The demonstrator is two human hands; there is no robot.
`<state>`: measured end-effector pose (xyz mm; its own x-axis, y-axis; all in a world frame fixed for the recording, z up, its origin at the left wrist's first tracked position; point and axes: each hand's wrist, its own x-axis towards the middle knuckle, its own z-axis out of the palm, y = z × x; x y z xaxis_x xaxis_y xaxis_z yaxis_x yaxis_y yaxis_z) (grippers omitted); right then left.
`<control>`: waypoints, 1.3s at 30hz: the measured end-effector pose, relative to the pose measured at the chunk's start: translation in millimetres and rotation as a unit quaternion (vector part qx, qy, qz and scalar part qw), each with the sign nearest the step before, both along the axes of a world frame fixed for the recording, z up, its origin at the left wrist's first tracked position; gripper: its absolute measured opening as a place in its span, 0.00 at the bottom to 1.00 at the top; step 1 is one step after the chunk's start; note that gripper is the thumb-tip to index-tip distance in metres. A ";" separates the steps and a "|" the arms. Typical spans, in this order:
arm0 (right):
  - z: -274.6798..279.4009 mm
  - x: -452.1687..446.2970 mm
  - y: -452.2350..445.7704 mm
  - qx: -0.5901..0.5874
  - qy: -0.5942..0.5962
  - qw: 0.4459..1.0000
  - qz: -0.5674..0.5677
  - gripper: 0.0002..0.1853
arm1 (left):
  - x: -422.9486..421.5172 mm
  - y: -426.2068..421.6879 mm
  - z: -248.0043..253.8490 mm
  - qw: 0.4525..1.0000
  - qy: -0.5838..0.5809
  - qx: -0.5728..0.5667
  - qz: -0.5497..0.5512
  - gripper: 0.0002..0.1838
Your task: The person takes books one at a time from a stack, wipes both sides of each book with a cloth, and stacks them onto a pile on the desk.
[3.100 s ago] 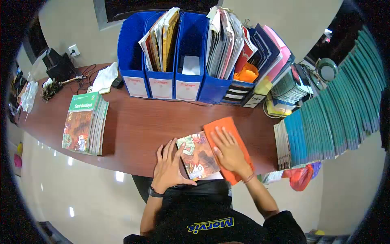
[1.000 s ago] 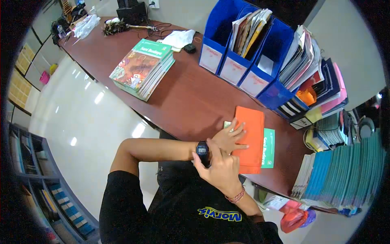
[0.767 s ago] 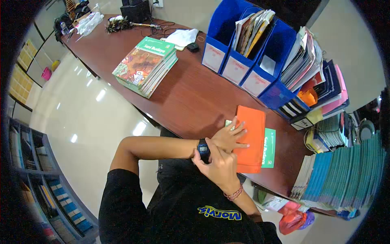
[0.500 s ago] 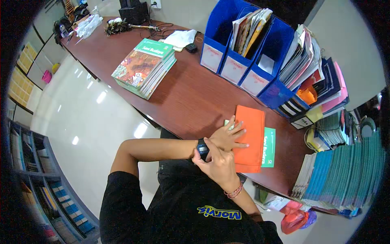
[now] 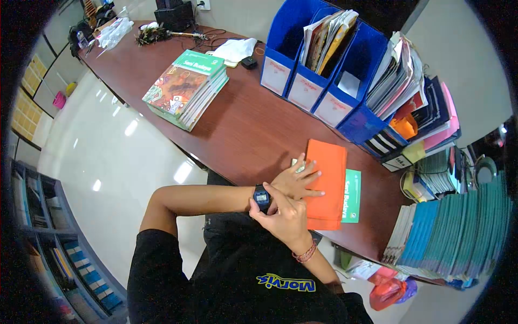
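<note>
An orange cloth (image 5: 327,183), folded flat, lies over a green-edged book (image 5: 352,197) near the desk's front edge. My left hand (image 5: 294,182) rests palm down with fingers spread, its fingertips on the cloth's left part. On my left wrist is a black digital watch (image 5: 261,198). My right hand (image 5: 286,216) pinches the watch's sides between thumb and index finger, its other fingers curled. Back left on the desk stands a stack of similar books (image 5: 186,89), the top one with a green and brown cover.
Blue file holders (image 5: 318,70) with papers line the desk's back. A long row of green and blue books (image 5: 453,232) stands at the right end. A white cloth (image 5: 235,50), a feather duster (image 5: 154,34) and cables lie at the far left. Red bags (image 5: 386,289) hang below the desk.
Three seconds ago my right hand lay on the cloth and my left beside the book; since then my right hand has come to the watch and the view has turned left. Lately the hands barely moved.
</note>
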<state>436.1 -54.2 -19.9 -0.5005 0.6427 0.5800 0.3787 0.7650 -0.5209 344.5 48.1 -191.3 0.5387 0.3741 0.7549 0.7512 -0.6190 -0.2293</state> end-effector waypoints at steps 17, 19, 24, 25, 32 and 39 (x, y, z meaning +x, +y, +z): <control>-5.4 -0.1 4.1 0.011 0.044 0.999 0.007 0.22 | -1.2 -4.8 5.7 0.996 -0.041 -0.050 -0.065 0.56; -6.6 -0.9 5.0 0.012 0.047 0.999 0.008 0.22 | -3.5 -8.1 11.3 0.995 -0.038 -0.059 -0.068 0.56; -7.4 1.2 4.5 0.004 0.040 0.999 0.010 0.22 | -3.7 -9.3 14.8 0.997 -0.027 -0.049 -0.048 0.56; -7.4 2.2 4.2 -0.001 0.035 0.999 0.011 0.22 | -3.3 -8.2 14.8 0.998 -0.024 -0.038 -0.036 0.57; -9.6 3.4 3.0 -0.002 0.042 0.999 0.019 0.23 | -0.9 -4.9 14.0 0.999 -0.037 -0.015 -0.036 0.53; -11.5 1.2 3.6 -0.018 0.068 0.997 0.026 0.24 | 1.0 -8.9 8.1 1.000 -0.012 -0.016 0.006 0.49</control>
<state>437.4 -50.5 -31.4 -0.4526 0.6393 0.6216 0.2625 0.7617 -0.5923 345.6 39.1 -183.2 0.5153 0.4056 0.7549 0.7641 -0.6164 -0.1904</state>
